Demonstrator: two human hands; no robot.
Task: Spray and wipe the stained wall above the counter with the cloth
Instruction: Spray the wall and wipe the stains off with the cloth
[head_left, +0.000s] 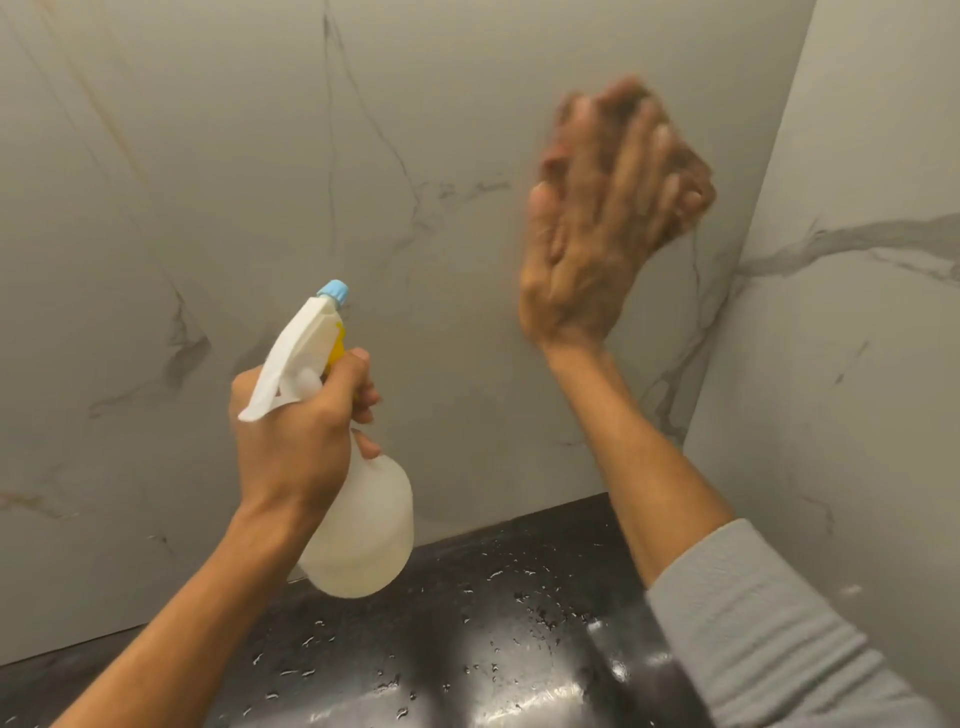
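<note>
My left hand (301, 436) grips a translucent white spray bottle (363, 525) by its neck, one finger on the yellow trigger. Its blue nozzle points up at the grey marble-patterned wall (363, 156). My right hand (597, 234) is pressed flat against the wall, high and to the right, blurred by motion. A brownish cloth (685, 182) shows under and around the fingers, mostly hidden by the hand. No stain stands out on the wall around the hand.
A glossy black counter (519, 623) runs below the wall, speckled with water droplets. A second marble wall (857, 312) meets the first at a corner just right of my right hand. A grey sleeve covers my right forearm.
</note>
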